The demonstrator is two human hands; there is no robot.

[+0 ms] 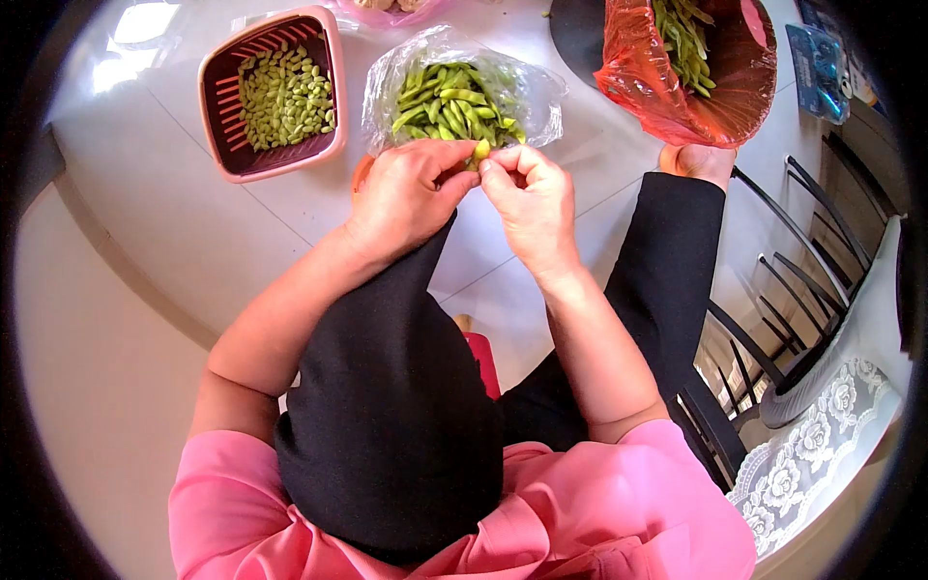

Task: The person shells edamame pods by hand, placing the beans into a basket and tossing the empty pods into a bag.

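Note:
Between my two hands is a green soybean pod, pinched at both ends. My left hand has thumb and fingers closed on its left side, and my right hand grips it from the right. Just beyond them lies a clear plastic bag, spread open around a heap of whole green pods. To the left stands a pink basket with a dark inside, holding many shelled beans.
A red plastic bag at the upper right holds leafy, flattened pods. A black metal rack or chair and a white lace cloth are on the right. My black-trousered knees are below my hands, above the tiled floor.

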